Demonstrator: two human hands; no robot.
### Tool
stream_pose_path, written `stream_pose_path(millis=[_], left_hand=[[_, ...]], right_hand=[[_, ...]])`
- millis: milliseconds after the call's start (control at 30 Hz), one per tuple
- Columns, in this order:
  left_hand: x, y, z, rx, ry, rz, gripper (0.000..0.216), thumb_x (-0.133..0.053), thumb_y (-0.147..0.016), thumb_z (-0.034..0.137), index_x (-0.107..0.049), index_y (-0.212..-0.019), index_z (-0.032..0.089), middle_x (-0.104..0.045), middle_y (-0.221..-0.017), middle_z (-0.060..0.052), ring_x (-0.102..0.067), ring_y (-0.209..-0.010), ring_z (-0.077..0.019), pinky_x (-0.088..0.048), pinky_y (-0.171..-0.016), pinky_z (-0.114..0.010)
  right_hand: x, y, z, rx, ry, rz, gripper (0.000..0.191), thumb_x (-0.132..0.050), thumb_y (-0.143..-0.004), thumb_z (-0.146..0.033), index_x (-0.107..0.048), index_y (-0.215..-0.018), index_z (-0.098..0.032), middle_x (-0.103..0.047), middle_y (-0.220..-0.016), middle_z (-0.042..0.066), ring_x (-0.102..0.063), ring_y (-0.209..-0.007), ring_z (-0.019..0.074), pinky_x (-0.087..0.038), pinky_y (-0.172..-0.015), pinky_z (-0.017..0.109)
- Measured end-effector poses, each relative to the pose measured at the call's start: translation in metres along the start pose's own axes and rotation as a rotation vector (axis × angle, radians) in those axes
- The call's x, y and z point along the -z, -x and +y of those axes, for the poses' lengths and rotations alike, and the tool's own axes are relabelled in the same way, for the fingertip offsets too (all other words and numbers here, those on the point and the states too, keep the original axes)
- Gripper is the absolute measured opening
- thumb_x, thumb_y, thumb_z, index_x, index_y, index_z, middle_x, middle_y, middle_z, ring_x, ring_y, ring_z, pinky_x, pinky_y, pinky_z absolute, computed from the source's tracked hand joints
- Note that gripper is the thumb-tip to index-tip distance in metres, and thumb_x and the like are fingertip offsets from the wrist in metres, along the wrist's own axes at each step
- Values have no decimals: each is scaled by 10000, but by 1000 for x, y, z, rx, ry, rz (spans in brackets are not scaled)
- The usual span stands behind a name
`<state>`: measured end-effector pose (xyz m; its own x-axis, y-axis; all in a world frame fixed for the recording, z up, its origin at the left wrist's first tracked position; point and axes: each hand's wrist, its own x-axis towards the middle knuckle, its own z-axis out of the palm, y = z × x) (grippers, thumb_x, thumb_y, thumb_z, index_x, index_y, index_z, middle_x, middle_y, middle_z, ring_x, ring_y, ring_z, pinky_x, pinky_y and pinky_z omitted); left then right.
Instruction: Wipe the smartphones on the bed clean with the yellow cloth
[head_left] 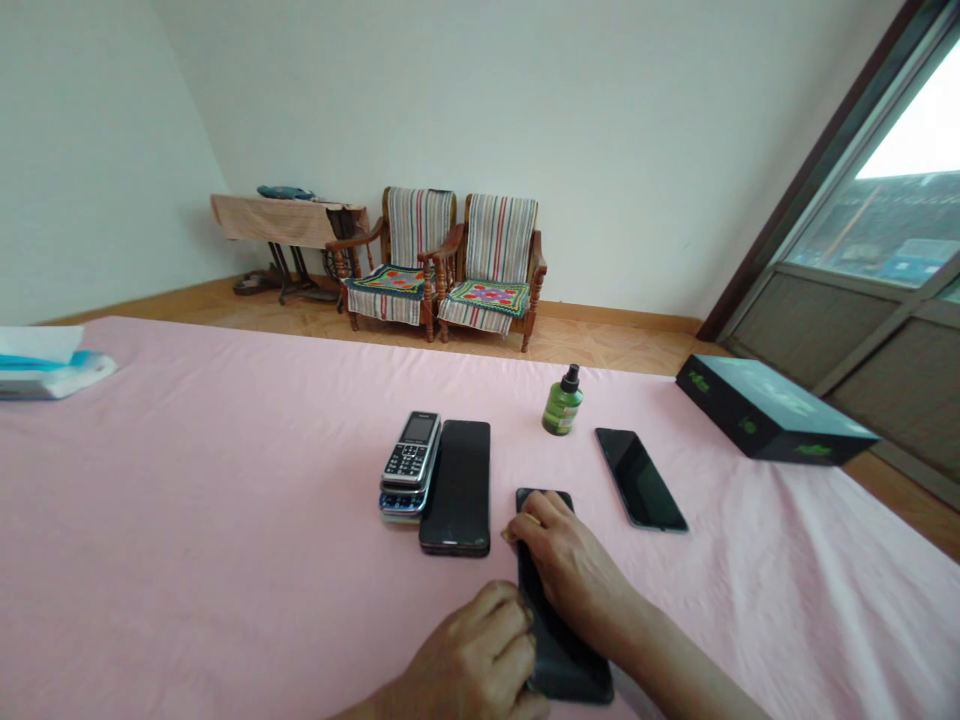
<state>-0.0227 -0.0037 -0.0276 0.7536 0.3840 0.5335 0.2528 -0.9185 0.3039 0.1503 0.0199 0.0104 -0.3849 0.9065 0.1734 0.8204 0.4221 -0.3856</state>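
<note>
A black smartphone (pixel 564 650) lies flat on the pink cloth in front of me. My left hand (pixel 480 650) is closed, its curled fingers gripping the phone's left edge. Over the phone's upper half rests my right hand (pixel 566 560), fingers bent and pressed together; whatever they may hold is hidden. Left of my hands lies another black smartphone (pixel 459 485), touching a small stack of keypad phones (pixel 411 450) with a silver-and-black one on top. To the right, a dark smartphone (pixel 641 478) lies by itself, screen up.
A green spray bottle (pixel 562 402) with a black top stands beyond my hands. A black box (pixel 772 410) sits at the right rear of the pink tablecloth (pixel 225 520). A white-and-blue packet (pixel 52 365) lies far left. Two wooden chairs (pixel 491 250) stand against the wall.
</note>
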Motion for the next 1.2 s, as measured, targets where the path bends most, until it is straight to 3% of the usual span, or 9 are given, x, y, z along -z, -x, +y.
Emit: stream_pose_path(millis=[200, 300, 567, 733, 833, 900, 1067, 1200], left_hand=[[5, -1, 6, 86, -6, -3, 119, -621, -900, 258, -619, -866, 144, -631, -877, -71, -548, -884, -235, -495, -819, -364], [13, -5, 13, 171, 10, -76, 112, -695, -846, 230, -616, -886, 162, -621, -944, -71, -525, -922, -247, -481, -826, -372], [24, -13, 19, 407, 125, -126, 371, -815, -679, 108, -537, -917, 168, -560, -991, -48, -512, -931, -249, -474, -830, -390], [21, -11, 15, 408, 188, -80, 367, -759, -717, 79, -467, -914, 179, -530, -955, -35, -515, -892, -233, -476, -781, -372], [23, -10, 13, 361, 239, -86, 325, -730, -775, 127, -469, -964, 175, -531, -982, -50, -522, -917, -234, -479, -802, -372], [26, -12, 13, 363, 263, -117, 343, -730, -794, 156, -488, -1036, 171, -544, -1032, -63, -527, -971, -240, -477, -853, -380], [29, -15, 14, 397, 293, -175, 464, -824, -718, 174, -563, -1103, 179, -574, -1103, -58, -551, -1031, -237, -478, -919, -366], [29, -16, 14, 363, 274, -176, 446, -821, -715, 142, -594, -1098, 157, -606, -1112, -78, -574, -1030, -244, -496, -919, -371]], right_hand=[[-2, 25, -13, -3, -63, -57, 212, -500, -893, -12, -631, -878, -177, -567, -905, 52, -474, -842, 201, -421, -720, 297], [-5, 34, -17, -9, -85, -61, 214, -490, -886, 7, -615, -865, -165, -571, -910, 58, -472, -825, 197, -420, -734, 308], [-11, 48, -20, -44, -116, -3, 221, -494, -881, 12, -610, -858, -174, -574, -916, 51, -490, -835, 192, -420, -707, 296], [-8, 59, -29, -42, -120, -41, 237, -514, -855, 15, -649, -882, -178, -596, -911, 64, -525, -848, 205, -445, -710, 307], [-4, 69, -32, 4, -238, -65, 235, -523, -846, -13, -671, -876, -192, -605, -891, 61, -558, -843, 199, -468, -714, 300], [0, 75, -29, -24, -387, -7, 238, -494, -862, -43, -673, -875, -200, -601, -881, 52, -583, -805, 174, -480, -687, 270], [0, 80, -10, -296, -584, 322, 208, -456, -924, -200, -664, -927, -205, -604, -871, 56, -623, -811, 175, -508, -706, 279], [-7, 77, -7, -377, -635, 358, 195, -510, -902, -299, -672, -845, -208, -627, -835, 59, -637, -784, 193, -513, -685, 292]])
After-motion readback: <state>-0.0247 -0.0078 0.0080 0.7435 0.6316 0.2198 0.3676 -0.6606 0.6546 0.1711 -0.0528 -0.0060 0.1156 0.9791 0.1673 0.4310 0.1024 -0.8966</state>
